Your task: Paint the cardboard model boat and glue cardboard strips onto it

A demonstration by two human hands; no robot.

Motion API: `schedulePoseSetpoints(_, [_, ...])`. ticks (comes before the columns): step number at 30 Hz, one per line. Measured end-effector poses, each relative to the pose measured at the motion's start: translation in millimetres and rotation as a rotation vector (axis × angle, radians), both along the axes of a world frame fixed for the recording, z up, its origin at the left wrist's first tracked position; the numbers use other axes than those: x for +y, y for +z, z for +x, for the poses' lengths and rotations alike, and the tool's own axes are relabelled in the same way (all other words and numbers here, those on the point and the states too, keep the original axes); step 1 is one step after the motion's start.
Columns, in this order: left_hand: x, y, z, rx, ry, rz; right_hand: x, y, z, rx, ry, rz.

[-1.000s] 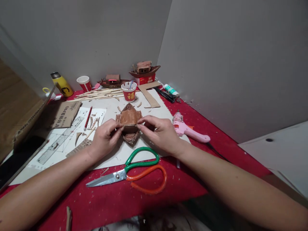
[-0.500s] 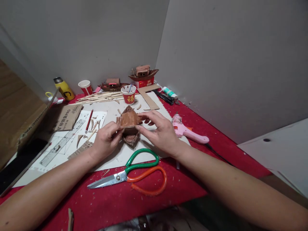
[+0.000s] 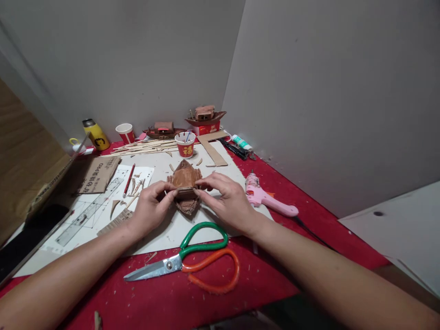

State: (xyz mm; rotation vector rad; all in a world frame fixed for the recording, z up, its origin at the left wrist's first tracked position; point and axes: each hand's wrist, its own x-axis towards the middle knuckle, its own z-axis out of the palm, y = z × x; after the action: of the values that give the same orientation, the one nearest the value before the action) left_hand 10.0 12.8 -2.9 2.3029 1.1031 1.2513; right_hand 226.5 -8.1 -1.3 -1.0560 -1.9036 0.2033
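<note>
A small brown model boat (image 3: 186, 176) with a curved cabin roof rests on the white board, one pointed end towards me. My left hand (image 3: 154, 204) pinches the near left edge of its cabin between thumb and fingers. On the opposite side, my right hand (image 3: 225, 197) grips the near right edge, thumb and fingertips closed on it. A thin strip runs across the cabin's near end between both thumbs; whether it is separate from the roof I cannot tell. Scissors (image 3: 170, 266) with one green and one orange handle lie just below the hands.
A pink glue gun (image 3: 266, 197) lies to the right. Behind the boat stands a red paper cup (image 3: 185, 145). Two finished model boats, one here (image 3: 205, 114), sit by the wall. A pencil (image 3: 129, 179), cardboard scraps and a ruler (image 3: 91, 211) lie left.
The whole scene sits slightly lower as the camera has tilted. My right fingers have drawn in closer at the cabin's edge; both hands remain on the boat.
</note>
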Motion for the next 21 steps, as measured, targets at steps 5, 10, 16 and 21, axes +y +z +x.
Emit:
schedulePoseSetpoints(5, [0.6, -0.6, -1.4, 0.005, 0.022, 0.036, 0.5, 0.1, 0.5, -0.009, 0.018, 0.0])
schedulePoseSetpoints(10, [2.6, -1.7, -2.1, 0.049, 0.013, 0.14, 0.6, 0.6, 1.2, -0.028, 0.029, 0.006])
schedulePoseSetpoints(16, [2.4, 2.3, -2.3, 0.125, 0.007, 0.285, 0.8, 0.7, 2.4, -0.02, 0.04, 0.026])
schedulePoseSetpoints(21, [2.4, 1.0, -3.3, 0.161, -0.023, 0.296, 0.0, 2.3, 4.1, -0.024, 0.037, 0.041])
